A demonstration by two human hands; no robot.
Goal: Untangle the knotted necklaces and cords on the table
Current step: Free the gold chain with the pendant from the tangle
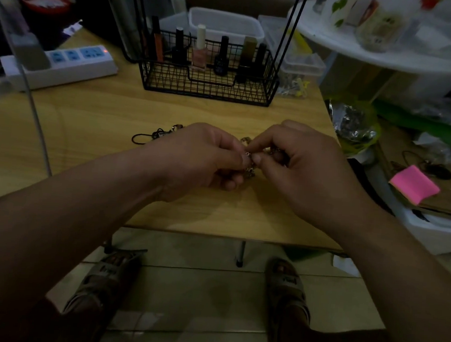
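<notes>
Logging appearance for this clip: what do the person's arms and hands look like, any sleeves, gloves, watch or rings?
Both hands are bare: the left hand and right hand wear no gloves. The left forearm and right forearm are uncovered to the frame edge, no sleeve showing. No watch or bracelet shows on either wrist. In this dim light a thin ring cannot be ruled out.

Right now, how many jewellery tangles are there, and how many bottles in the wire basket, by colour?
Jewellery tangles: 2, a held tangle pinched by the left hand and right hand, a loose tangle on the table
Black bottles: 3
Pink bottle: 1
Orange tube: 1
Gold tube: 1
Total: 8
</notes>
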